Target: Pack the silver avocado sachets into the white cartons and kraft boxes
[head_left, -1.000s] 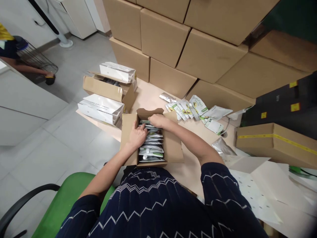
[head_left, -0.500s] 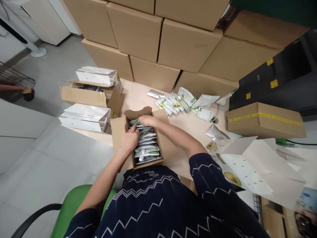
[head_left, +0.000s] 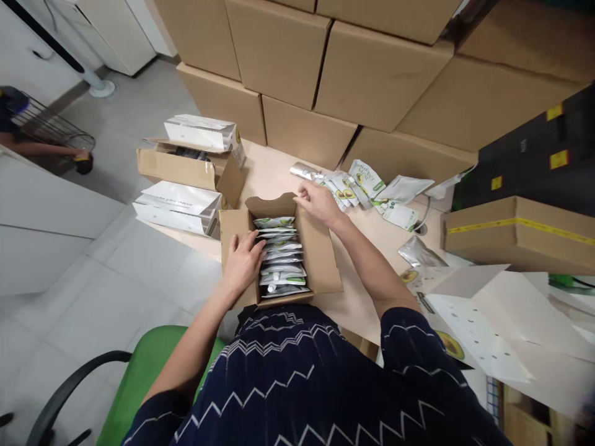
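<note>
A small open cardboard box [head_left: 328,263] stands at the table's near edge, in front of my body. Inside it is a row of silvery spouted pouches [head_left: 282,255] with green and avocado print. My left hand [head_left: 244,257] rests over the box's left side, fingers spread, their tips at the pouches' edges. Just above the far right corner of the box is my right hand [head_left: 320,201], its fingers loosely bent and apart with nothing seen in them. Loose pouches [head_left: 367,179] lie in a pile beyond that hand.
White printed cartons [head_left: 179,207] flank an open brown box [head_left: 174,167] at the left. Large cardboard boxes [head_left: 307,127] are stacked behind. A yellow-taped box [head_left: 515,232] and an unfolded white carton [head_left: 493,322] occupy the right. A person's arm [head_left: 46,148] shows at far left.
My right hand has come up out of the box's far end and moved right, past its far corner. The left hand stays at the box's left side. The camera view has shifted.
</note>
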Demonstrator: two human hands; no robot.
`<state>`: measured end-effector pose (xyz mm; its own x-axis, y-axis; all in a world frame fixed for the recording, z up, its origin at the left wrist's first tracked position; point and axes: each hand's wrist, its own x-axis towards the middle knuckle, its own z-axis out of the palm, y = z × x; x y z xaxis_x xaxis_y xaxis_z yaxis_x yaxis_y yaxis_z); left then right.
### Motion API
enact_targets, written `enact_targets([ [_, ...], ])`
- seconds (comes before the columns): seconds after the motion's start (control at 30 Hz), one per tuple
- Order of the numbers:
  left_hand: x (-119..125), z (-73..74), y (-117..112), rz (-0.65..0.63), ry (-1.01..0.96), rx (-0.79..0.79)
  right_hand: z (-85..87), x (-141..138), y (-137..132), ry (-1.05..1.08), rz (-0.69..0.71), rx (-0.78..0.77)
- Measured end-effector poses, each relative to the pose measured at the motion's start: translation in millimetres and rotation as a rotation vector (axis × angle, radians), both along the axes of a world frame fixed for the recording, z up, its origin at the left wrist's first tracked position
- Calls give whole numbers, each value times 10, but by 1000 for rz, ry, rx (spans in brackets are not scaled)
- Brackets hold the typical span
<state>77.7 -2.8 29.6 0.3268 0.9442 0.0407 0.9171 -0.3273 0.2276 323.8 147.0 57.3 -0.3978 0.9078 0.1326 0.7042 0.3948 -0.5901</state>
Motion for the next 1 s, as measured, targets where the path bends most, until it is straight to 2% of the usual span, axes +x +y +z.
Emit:
enact_targets([
  [0.07,-105,64,-246,114,-70,46,-64,109,13,16,-76,-13],
  [0.1,-162,80,-377,210,-116,68,-105,138,20,16,-76,-42],
  [0.17,-269,82,-626,425,-263,74,-190,150,41,-3,-16,-130],
  [0.2,-311,74,-735,532,-377,29,-227,139,57,-26,25,-173],
  [0.23,-339,66,-828,620,-514,-72,-259,121,77,-62,61,-203],
  [0.3,-357,60,-952,718,-793,-363,-305,77,121,-151,79,-207],
  [0.37,-347,76,-976,741,-990,-595,-331,47,158,-217,49,-161],
  [0.4,-347,89,-948,745,-1042,-645,-341,44,166,-228,31,-138],
  [0.53,-462,129,-600,764,-1057,-591,-414,160,72,-157,-109,-132],
  [0.7,-630,124,126,740,-988,-481,-622,518,-259,64,-410,-117],
  [0.87,-393,153,782,576,-810,-330,-775,822,-391,235,-583,-79],
  [0.93,-297,181,899,533,-768,-240,-775,881,-386,234,-603,-76],
  [1.0,-275,177,847,500,-786,-99,-750,904,-421,207,-610,-74],
])
